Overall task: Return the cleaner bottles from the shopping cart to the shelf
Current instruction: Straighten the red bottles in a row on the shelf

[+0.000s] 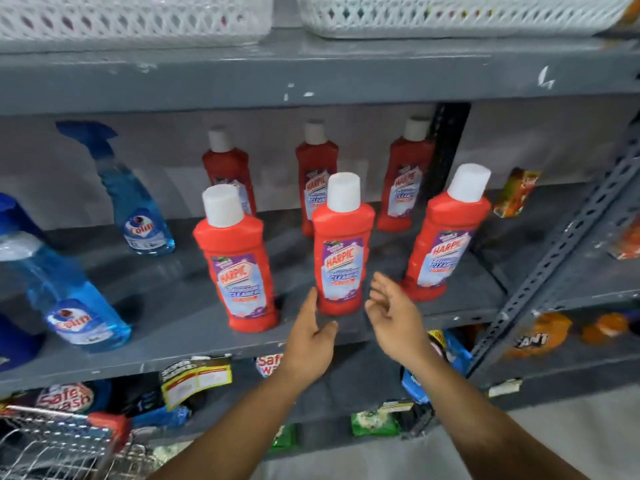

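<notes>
Grey metal shelf (173, 344) carries six red Harpic bottles, white caps, upright: three in front, three behind. Middle front bottle (341, 252) stands near the edge. Left hand (308, 336) and right hand (393, 311) flank its base, fingers spread, both empty; left fingertips just beside it. Two blue Colin sprayers (138, 199) at left. Wire cart (59, 445) in lower left corner.

Glossy red plastic bottles (341, 258) stand on a matt, scuffed grey metal shelf (180, 306).
</notes>
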The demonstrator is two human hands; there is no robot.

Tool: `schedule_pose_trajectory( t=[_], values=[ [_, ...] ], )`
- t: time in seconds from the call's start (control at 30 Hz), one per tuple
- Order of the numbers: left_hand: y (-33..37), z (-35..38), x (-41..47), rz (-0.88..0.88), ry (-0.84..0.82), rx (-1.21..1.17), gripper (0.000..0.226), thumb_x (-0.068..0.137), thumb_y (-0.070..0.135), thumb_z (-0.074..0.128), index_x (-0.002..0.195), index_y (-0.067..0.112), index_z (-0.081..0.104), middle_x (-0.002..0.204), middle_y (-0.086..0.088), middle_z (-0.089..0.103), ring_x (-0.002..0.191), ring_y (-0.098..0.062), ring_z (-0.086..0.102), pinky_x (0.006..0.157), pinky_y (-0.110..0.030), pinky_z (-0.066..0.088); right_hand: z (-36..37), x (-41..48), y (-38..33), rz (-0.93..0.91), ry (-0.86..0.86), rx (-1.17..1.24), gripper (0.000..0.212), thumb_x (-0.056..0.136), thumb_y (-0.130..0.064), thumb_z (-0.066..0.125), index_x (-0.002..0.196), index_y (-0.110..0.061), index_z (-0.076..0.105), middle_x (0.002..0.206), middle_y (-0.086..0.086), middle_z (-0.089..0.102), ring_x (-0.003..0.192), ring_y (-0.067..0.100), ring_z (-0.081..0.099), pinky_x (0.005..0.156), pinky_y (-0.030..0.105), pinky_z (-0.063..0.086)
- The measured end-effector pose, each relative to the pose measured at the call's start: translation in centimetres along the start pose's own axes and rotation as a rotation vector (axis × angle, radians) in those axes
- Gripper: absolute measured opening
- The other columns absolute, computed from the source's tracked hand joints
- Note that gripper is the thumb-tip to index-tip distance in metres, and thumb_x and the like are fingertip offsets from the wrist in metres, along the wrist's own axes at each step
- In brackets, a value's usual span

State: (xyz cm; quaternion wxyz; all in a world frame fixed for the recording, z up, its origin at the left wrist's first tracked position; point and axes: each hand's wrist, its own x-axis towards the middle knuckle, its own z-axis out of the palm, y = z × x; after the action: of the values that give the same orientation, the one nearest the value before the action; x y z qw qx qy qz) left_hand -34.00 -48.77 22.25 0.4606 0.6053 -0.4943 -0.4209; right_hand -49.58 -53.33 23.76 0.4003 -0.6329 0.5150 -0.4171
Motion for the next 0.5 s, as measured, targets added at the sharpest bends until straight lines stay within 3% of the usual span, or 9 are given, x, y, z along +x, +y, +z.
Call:
schedule_pose_trajectory(
  t=[0.1, 0.2, 0.3, 0.5],
  values=[
    [-0.5, 0.9, 0.6, 0.056, 0.038, -0.027, 0.080, 0.068, 0.022, 0.054, 0.145, 0.023, 0.034, 0.146, 0.001, 0.049, 0.136, -0.016, 0.044, 0.113, -0.051, 0.035, 0.4, 0.1, 0.8, -0.082, -0.099, -0.047, 0.058, 0.082, -0.019, 0.050, 0.138, -0.022, 0.037, 0.128, -0.004, 0.054, 0.117, 0.010, 0.055, 0.102, 0.037, 0.046],
    [0.2, 0.6, 0.5, 0.069, 0.081, -0.046, 0.077, 0.065, 0.014, 0.051, 0.141, 0.022, 0.040, 0.142, -0.001, 0.054, 0.134, -0.017, 0.048, 0.113, -0.050, 0.037, 1.0, 0.1, 1.1, -0.067, -0.103, -0.074, 0.065, 0.078, -0.024, 0.053, 0.140, -0.025, 0.033, 0.132, 0.000, 0.052, 0.119, 0.010, 0.054, 0.103, 0.040, 0.047],
    [1.2, 0.6, 0.2, 0.069, 0.098, -0.096, 0.071, 0.065, -0.003, 0.046, 0.134, 0.015, 0.048, 0.133, -0.004, 0.061, 0.127, -0.016, 0.055, 0.111, -0.045, 0.041, 1.2, -0.2, 1.1, -0.064, -0.116, -0.060, 0.064, 0.079, -0.019, 0.055, 0.139, -0.027, 0.035, 0.132, 0.003, 0.054, 0.118, 0.008, 0.054, 0.102, 0.042, 0.046],
    [1.8, 0.5, -0.2, 0.051, 0.087, -0.097, 0.070, 0.066, -0.006, 0.045, 0.132, 0.018, 0.049, 0.129, 0.000, 0.063, 0.122, -0.011, 0.058, 0.109, -0.042, 0.043, 1.2, -0.3, 1.3, -0.059, -0.113, -0.038, 0.057, 0.083, -0.010, 0.057, 0.136, -0.025, 0.041, 0.132, -0.003, 0.055, 0.119, 0.005, 0.052, 0.104, 0.040, 0.045]
  ],
)
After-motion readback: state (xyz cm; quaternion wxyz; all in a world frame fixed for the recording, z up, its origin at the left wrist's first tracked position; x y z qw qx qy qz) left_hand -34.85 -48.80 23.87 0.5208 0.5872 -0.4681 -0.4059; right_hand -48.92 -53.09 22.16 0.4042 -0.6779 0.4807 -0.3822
